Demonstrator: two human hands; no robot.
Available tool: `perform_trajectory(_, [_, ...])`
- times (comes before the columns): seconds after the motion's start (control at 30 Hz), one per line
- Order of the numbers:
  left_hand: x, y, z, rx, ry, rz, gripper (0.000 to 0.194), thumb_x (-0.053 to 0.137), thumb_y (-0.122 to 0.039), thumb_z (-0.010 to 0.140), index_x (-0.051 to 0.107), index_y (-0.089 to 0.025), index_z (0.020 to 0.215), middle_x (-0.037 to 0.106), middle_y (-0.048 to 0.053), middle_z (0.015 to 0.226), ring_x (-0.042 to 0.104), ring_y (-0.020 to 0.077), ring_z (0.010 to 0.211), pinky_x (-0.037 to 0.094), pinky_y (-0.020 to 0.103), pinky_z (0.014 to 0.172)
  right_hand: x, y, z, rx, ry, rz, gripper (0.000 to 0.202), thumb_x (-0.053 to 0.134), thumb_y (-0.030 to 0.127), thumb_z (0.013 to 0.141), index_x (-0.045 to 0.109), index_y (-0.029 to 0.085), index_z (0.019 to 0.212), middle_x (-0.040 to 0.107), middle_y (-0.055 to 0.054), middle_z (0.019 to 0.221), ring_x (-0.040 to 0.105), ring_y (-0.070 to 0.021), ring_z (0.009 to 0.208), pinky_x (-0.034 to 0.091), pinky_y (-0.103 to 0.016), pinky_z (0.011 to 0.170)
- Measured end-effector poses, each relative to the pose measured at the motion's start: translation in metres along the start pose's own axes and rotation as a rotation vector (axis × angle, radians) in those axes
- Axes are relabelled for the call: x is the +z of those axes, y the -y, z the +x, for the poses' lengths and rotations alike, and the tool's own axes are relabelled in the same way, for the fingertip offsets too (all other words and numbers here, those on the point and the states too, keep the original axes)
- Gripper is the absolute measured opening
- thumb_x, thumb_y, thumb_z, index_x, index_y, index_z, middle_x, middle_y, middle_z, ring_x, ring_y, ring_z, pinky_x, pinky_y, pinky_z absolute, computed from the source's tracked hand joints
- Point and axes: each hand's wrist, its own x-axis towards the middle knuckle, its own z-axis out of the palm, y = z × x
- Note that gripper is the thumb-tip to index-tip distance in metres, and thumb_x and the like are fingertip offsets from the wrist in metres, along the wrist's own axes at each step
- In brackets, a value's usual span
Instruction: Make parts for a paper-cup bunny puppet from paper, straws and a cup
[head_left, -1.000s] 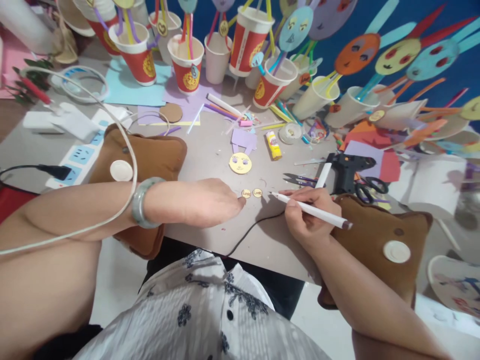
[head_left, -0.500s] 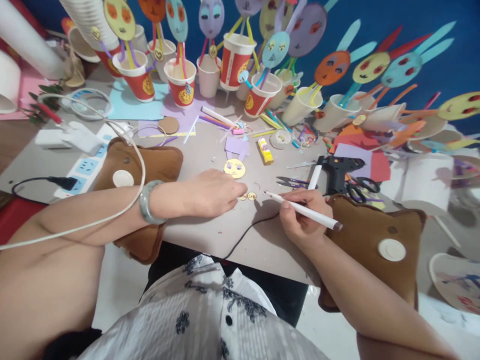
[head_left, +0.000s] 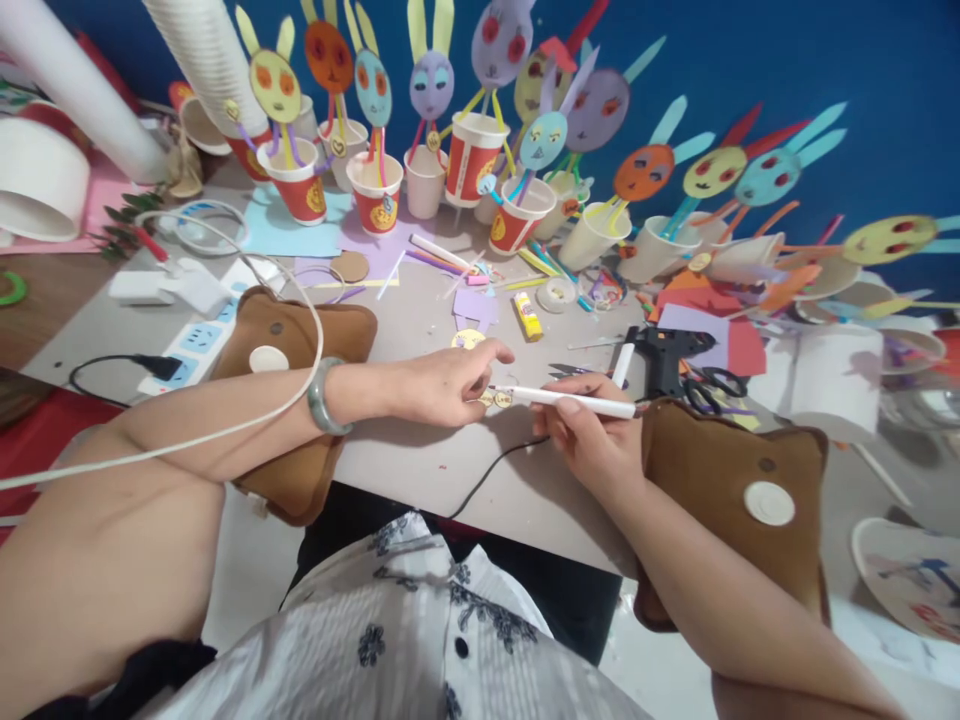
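My right hand (head_left: pixel 592 430) is closed around a white marker (head_left: pixel 581 402), whose dark tip points left at two small round yellow tags (head_left: pixel 501 398) with writing on them. My left hand (head_left: pixel 442 385) lies on the table just left of the tags, its index finger raised and stretched out, the thumb and other fingers lower down by the left tag. Whether it presses on that tag is hard to tell. Beyond my left hand, a yellow paper face (head_left: pixel 468 339) is partly covered by it.
Paper cups (head_left: pixel 525 200) with rabbit-faced figures line the back. A glue stick (head_left: pixel 528 316) and purple paper (head_left: pixel 472 308) lie mid-table. A black glue gun (head_left: pixel 667 355) and scissors (head_left: pixel 712 388) are at right. Brown cushions (head_left: pixel 739 500) flank the work; a white cable crosses my left forearm.
The marker has moved left and lies flatter, its tip now at the tags. My left index finger has lifted and stretched out, and the left hand covers more of the yellow face. The view has shifted slightly.
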Motion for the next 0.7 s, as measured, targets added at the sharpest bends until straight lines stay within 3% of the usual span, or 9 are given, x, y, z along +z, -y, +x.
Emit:
perform_trajectory(0.27, [0.001,-0.0027,-0.002,0.028,0.045,0.024,0.059,0.057,-0.013,0.078,0.036,-0.012,0.133,0.045,-0.008,0.071,0.048,0.0119,0.063,0.039,0.026,0.062,0.0062,0.0041,0.0005,0.02,0.016,0.029,0.028,0.079,0.044,0.084,0.06,0.023,0.087,0.077,0.0,0.073,0.047,-0.0076,0.037,0.048,-0.026,0.043])
perform_trajectory(0.43, [0.0009,0.0022,-0.0005,0.031,0.022,0.022,0.058,0.06,-0.018,0.077,0.038,-0.014,0.13,0.044,-0.008,0.07,0.048,0.0122,0.062,0.039,0.026,0.061,0.0014,0.0038,0.0022,0.094,-0.024,-0.041,0.032,0.086,0.045,0.075,0.066,0.022,0.084,0.069,0.001,0.058,0.054,-0.0112,0.041,0.037,-0.022,0.036])
perform_trajectory(0.7, [-0.0046,-0.0047,-0.0032,0.008,0.05,0.185,0.058,0.057,-0.017,0.077,0.04,-0.013,0.132,0.054,-0.003,0.075,0.052,0.0154,0.067,0.04,0.027,0.064,-0.0025,0.0007,0.0061,0.137,-0.012,-0.066,0.032,0.09,0.044,0.069,0.073,0.02,0.081,0.066,0.001,0.053,0.051,-0.0102,0.039,0.035,-0.021,0.036])
